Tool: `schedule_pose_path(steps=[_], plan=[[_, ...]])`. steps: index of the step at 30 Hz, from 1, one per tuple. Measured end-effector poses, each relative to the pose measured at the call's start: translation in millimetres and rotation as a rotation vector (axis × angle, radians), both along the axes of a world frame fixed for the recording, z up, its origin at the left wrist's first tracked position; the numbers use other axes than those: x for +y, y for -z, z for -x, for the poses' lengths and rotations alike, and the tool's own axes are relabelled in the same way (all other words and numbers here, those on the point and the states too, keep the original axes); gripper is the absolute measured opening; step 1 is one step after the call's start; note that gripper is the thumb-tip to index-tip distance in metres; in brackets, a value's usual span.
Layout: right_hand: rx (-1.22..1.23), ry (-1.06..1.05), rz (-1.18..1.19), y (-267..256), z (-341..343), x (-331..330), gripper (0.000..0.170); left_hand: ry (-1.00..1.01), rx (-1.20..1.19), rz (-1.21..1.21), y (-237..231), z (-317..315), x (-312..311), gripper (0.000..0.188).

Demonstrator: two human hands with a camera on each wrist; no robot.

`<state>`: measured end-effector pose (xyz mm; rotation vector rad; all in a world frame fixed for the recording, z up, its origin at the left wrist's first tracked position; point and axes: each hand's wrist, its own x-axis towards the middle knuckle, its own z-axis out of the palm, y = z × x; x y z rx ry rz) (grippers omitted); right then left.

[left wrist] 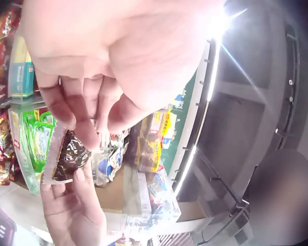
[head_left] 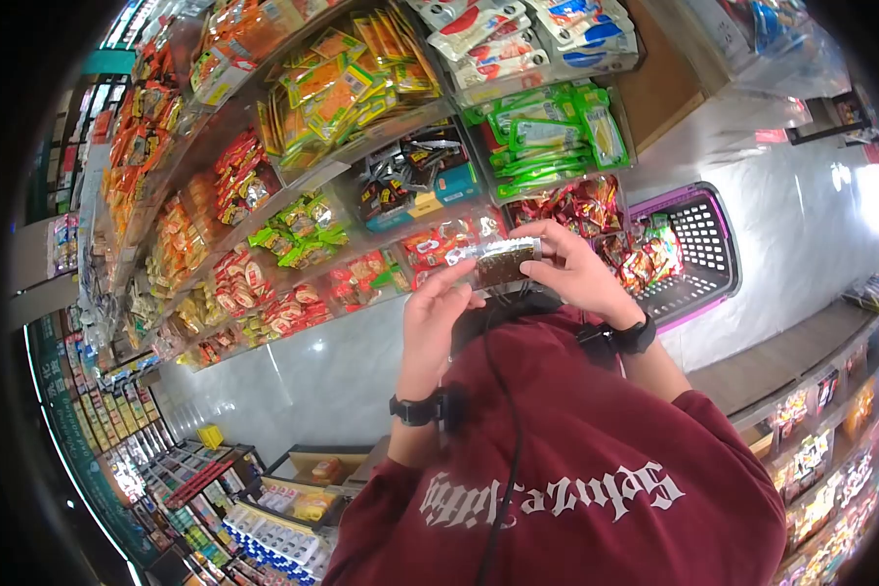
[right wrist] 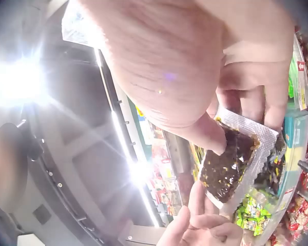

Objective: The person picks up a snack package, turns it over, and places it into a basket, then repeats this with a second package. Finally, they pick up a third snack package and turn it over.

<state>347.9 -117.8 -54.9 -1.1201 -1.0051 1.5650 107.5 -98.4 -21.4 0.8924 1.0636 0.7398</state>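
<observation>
A small flat snack packet (head_left: 503, 266) with a dark brown, speckled filling is held up in front of the chest. My right hand (head_left: 581, 278) pinches its right end, thumb on the near face. In the right wrist view the silvery ridged edge of the snack packet (right wrist: 231, 166) shows, with the right thumb (right wrist: 215, 136) over the filling. My left hand (head_left: 432, 322) is at the other end, a fingertip right at the packet's edge and the thumb apart from it. The left wrist view has left fingers (left wrist: 84, 123) overlapping the packet's upper part.
Sloping shelf bins hold yellow packets (head_left: 337, 93), green packets (head_left: 547, 127) and a teal box (head_left: 439, 195) with dark packets. A black shopping basket with a purple rim (head_left: 735, 259) stands on the floor to the right, holding red packets (head_left: 654, 259). More shelving (head_left: 811, 361) runs along the right.
</observation>
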Motion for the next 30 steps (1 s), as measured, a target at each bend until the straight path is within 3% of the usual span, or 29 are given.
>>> schedule_pose_path(steps=[8,12,17,24,30], plan=[[0.027,0.024,0.152,3.5,13.8,-21.5,0.033,-0.069,0.191,-0.22,1.4,-13.2,-3.3,0.039],[0.043,0.098,0.119,-9.3,32.0,-23.2,0.033,0.113,0.347,-0.321,-1.5,12.1,2.4,0.038],[0.032,0.108,0.076,-24.3,71.3,-27.1,0.032,0.286,0.344,-0.343,-7.9,63.3,5.0,0.031],[-0.145,0.038,0.143,-22.6,170.8,-26.5,0.036,0.157,0.181,-0.277,21.7,158.3,-14.6,0.025],[-0.431,-0.211,0.186,-31.9,245.1,-26.0,0.033,0.117,0.105,-0.177,48.3,247.3,-24.8,0.024]])
